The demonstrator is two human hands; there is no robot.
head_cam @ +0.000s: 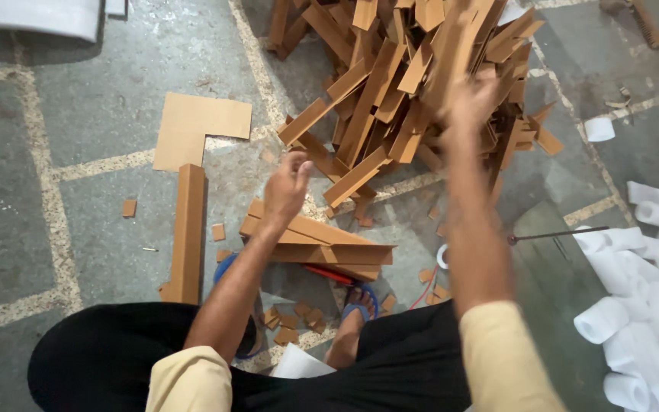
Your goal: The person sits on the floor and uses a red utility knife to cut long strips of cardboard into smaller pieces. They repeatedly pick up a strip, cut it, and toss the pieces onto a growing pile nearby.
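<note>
A big heap of brown cardboard corner strips point(390, 91) lies on the stone floor in front of me. My right hand point(468, 103) is raised over the heap's right side and is blurred. It seems closed on one cardboard strip point(455, 42) that points up and away. My left hand point(287, 185) hovers lower with loosely curled fingers and nothing in it. It is just above a small stack of folded cardboard strips point(318, 243) lying near my feet.
A long folded cardboard strip point(188, 233) and a flat L-shaped cardboard sheet point(196, 126) lie to the left. White paper rolls point(650, 305) pile up at the right, beside a thin metal rod point(558, 234). A red-handled tool point(329, 273) and small cardboard scraps point(291, 319) lie by my sandalled foot point(356, 307).
</note>
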